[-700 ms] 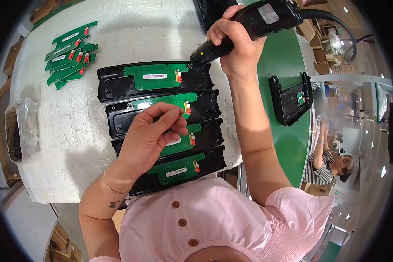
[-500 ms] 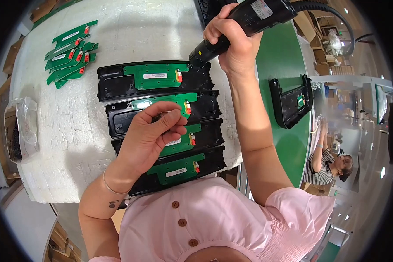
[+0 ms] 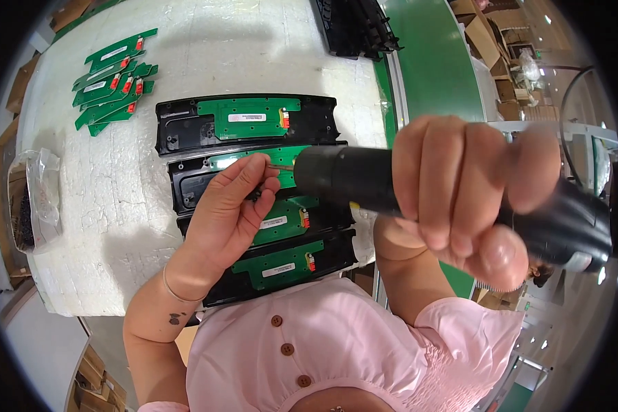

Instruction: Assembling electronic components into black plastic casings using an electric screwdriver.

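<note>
My right hand (image 3: pixel 460 189) is wrapped round a black electric screwdriver (image 3: pixel 347 178), tilted almost level and pointing left. Its thin bit (image 3: pixel 281 167) reaches the fingertips of my left hand (image 3: pixel 230 209), which is closed in a pinch. Small dark bits show between those fingers, too small to name. Below both hands lie several black plastic panels (image 3: pixel 185 130) in a column, each with a green circuit board (image 3: pixel 250 127) on it. The boards carry a white label and a red-and-white connector (image 3: pixel 285 119). My left hand partly covers the second and third panels.
More green boards (image 3: pixel 110 89) are piled at the far left of the white foam surface (image 3: pixel 103 178). A clear plastic bag (image 3: pixel 41 199) with dark contents sits at the left edge. Black plastic parts (image 3: pixel 357 31) lie at the far edge beside a green table (image 3: pixel 436 62).
The screwdriver has left the top panel's right end and swung nearer to me, its bit now meeting my left fingertips. My left hand has shifted slightly left and up.
</note>
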